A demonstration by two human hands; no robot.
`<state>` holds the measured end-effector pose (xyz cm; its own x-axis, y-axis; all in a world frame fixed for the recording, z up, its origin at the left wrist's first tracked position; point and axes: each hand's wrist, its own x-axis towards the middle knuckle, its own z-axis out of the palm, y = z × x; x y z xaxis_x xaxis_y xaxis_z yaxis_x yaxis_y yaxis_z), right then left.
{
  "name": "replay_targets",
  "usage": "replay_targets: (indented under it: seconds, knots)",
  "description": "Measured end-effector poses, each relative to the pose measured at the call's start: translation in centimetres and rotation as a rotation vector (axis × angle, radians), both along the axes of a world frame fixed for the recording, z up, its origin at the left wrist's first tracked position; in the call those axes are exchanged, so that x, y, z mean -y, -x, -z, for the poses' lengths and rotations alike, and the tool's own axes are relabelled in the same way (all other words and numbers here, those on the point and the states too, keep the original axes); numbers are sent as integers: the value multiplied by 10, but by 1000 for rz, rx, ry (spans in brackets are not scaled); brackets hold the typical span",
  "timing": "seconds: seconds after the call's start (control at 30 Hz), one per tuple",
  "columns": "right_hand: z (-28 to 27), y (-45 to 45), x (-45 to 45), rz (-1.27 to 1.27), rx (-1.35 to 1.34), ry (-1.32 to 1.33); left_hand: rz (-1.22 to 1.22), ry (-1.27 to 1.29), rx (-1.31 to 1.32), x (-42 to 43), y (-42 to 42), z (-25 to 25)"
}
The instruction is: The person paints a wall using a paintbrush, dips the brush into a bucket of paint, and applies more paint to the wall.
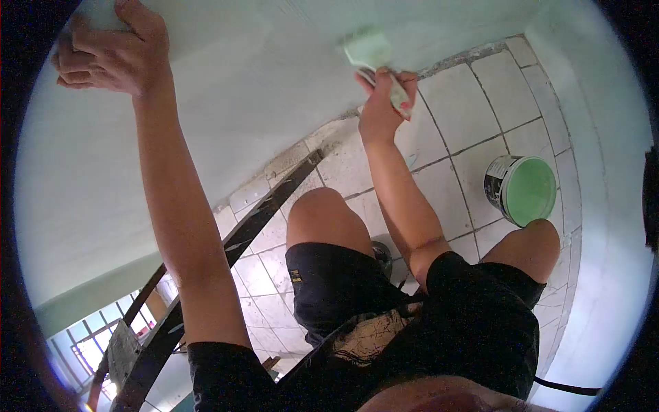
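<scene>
My right hand (386, 103) is wrapped round the handle of a wide paintbrush (368, 50). The brush head is coated in pale green and lies against the lower part of the pale wall (268, 75), just above the floor edge. At upper left, my left hand (117, 55) is against the same wall, fingers bent and thumb apart; I see nothing held in it. On the tiles to the right stands a bucket of green paint (530, 191), its dark label facing left, close to my knee.
A dark wooden ladder or frame (268, 206) slants from lower left to the wall's base. White floor tiles (473, 110) run between my legs and the wall. A second wall (611, 226) rises on the right. A barred window (93, 343) shows at lower left.
</scene>
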<state>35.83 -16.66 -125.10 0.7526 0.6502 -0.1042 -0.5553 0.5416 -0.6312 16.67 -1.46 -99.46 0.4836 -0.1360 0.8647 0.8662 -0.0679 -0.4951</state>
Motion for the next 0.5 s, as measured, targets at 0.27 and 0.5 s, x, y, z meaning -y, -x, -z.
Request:
replay_targets:
  seconds: [0.27, 0.5]
  knots:
    - [143, 1, 2, -41, 539, 167, 82, 0, 95, 5, -15, 5]
    - [256, 15, 10, 25, 508, 456, -157, -28, 87, -6, 4, -2]
